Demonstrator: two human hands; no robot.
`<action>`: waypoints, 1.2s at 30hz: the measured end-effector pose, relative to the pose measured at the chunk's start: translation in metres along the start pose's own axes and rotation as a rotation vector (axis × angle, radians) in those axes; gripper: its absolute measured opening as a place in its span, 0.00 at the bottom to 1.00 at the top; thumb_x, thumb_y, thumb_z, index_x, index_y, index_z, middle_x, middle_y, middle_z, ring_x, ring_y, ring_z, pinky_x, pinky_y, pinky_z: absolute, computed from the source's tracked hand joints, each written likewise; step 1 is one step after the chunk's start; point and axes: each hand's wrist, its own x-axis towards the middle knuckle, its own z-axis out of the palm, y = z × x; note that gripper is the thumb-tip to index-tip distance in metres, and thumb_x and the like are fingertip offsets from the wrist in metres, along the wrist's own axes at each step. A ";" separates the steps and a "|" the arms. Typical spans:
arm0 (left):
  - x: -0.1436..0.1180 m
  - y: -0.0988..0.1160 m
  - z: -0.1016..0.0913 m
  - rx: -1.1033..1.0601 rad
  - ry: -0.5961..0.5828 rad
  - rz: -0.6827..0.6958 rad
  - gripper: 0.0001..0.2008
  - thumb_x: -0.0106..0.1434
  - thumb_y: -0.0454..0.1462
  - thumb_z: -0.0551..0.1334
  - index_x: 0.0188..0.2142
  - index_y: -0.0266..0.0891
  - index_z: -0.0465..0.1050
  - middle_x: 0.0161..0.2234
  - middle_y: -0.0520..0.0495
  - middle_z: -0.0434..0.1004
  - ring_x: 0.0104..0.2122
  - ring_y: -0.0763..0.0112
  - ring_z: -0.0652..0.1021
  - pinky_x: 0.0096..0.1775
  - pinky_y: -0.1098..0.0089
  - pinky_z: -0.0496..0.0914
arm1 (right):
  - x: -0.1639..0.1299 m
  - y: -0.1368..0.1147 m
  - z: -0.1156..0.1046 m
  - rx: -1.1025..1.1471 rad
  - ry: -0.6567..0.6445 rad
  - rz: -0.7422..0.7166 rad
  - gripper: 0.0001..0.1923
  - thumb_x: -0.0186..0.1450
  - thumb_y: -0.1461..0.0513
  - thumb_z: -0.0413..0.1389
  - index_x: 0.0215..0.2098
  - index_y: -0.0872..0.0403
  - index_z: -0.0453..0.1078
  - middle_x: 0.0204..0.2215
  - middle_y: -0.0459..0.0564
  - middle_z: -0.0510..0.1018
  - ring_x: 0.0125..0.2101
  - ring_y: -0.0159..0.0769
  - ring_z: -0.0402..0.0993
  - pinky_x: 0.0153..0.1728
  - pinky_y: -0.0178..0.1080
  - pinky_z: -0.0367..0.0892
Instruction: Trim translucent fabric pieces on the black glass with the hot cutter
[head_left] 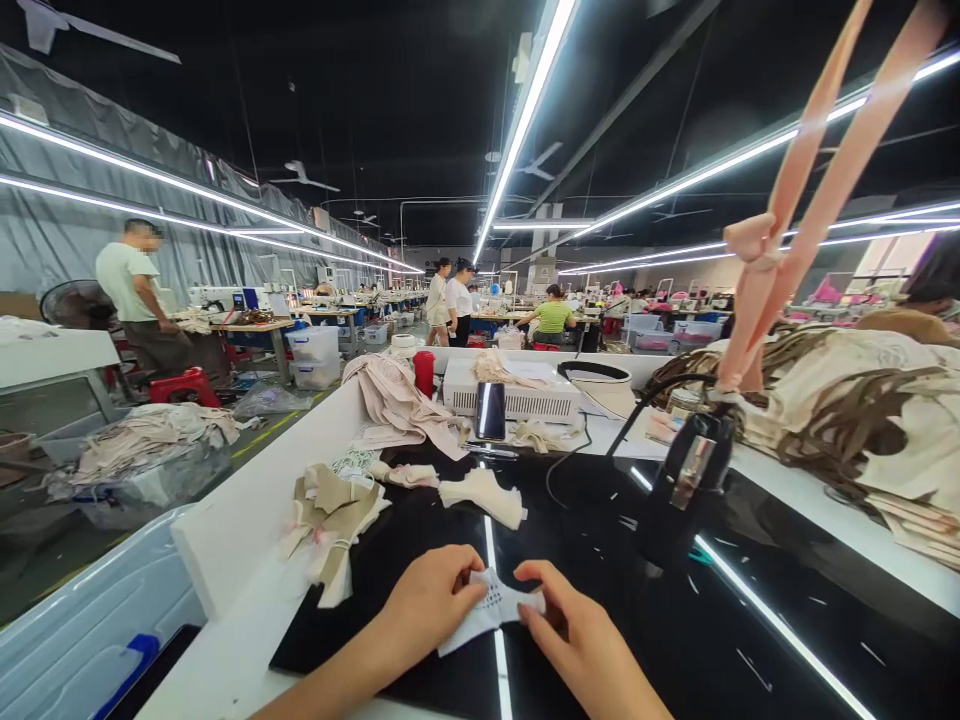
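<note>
A small white fabric piece [501,606] with rows of dark marks is stretched between my two hands, just above the glossy black work surface [600,560]. My left hand [431,600] pinches its left part between thumb and fingers. At the other end, my right hand [574,625] grips the narrow edge, thumb below and fingers above. Beyond them lies a cream fabric piece [484,497], with a small pinkish bundle [405,475] beside it. Tied beige fabric pieces [330,515] are heaped to the left.
A black device [701,455] hangs from a pink strap [757,290] at the right, its cable crossing the back. Behind stand a phone [490,412], a white vented box [517,390] and a red thread cone [424,374]. Stacked fabric [840,430] fills the far right.
</note>
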 end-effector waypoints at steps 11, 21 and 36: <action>-0.003 -0.010 0.017 0.464 0.027 0.302 0.06 0.68 0.28 0.61 0.38 0.40 0.73 0.39 0.49 0.75 0.40 0.61 0.75 0.45 0.60 0.71 | 0.069 -0.024 -0.026 -0.640 0.175 -0.353 0.11 0.74 0.61 0.50 0.47 0.50 0.74 0.45 0.51 0.80 0.47 0.41 0.77 0.49 0.43 0.72; -0.004 -0.022 0.031 0.522 0.108 0.464 0.06 0.65 0.27 0.65 0.37 0.39 0.73 0.41 0.52 0.77 0.40 0.67 0.76 0.41 0.69 0.72 | 0.216 -0.008 -0.019 -0.908 0.078 -0.226 0.16 0.71 0.57 0.58 0.54 0.54 0.70 0.53 0.54 0.76 0.48 0.42 0.76 0.49 0.50 0.74; -0.007 -0.019 0.026 0.504 0.098 0.552 0.03 0.67 0.30 0.63 0.37 0.39 0.72 0.40 0.49 0.78 0.40 0.68 0.76 0.40 0.70 0.71 | 0.239 0.003 -0.019 -1.232 0.011 -0.162 0.15 0.71 0.57 0.58 0.54 0.55 0.71 0.52 0.54 0.76 0.47 0.42 0.77 0.47 0.49 0.75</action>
